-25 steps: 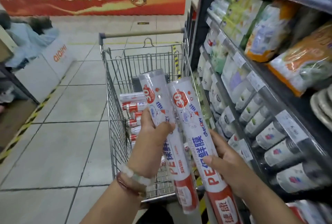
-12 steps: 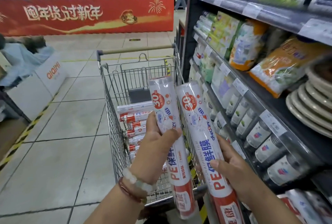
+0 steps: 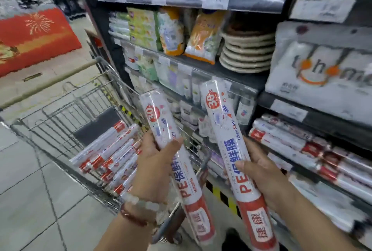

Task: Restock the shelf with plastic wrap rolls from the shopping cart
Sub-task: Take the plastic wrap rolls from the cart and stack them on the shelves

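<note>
A dark metal shelf (image 3: 231, 71) unit fills the right side, its tiers packed with soft plastic packets, a stack of round ribbed plates (image 3: 246, 53) and a white bagged bundle (image 3: 322, 67); on a lower tier lie shelved rolls (image 3: 298, 142) in glossy film with red ends. To the left stands a wire shopping cart (image 3: 66, 113) on pale floor tiles, holding a heap of cart rolls (image 3: 112, 156) of the same kind. The left hand (image 3: 155, 170) grips the left roll (image 3: 171, 156) at its middle, fingers curled round the back, thumb across the front; the right hand (image 3: 261, 174) holds the right roll (image 3: 233, 150) likewise, thumb pressed on the printed face, fingers wrapped behind. Both rolls are long smooth cylinders, white with blue lettering, a red "30" disc near the top and a red band at the bottom; they stand tilted, apart from each other, before the shelf. Bead bracelets (image 3: 141, 208) circle the left wrist.
</note>
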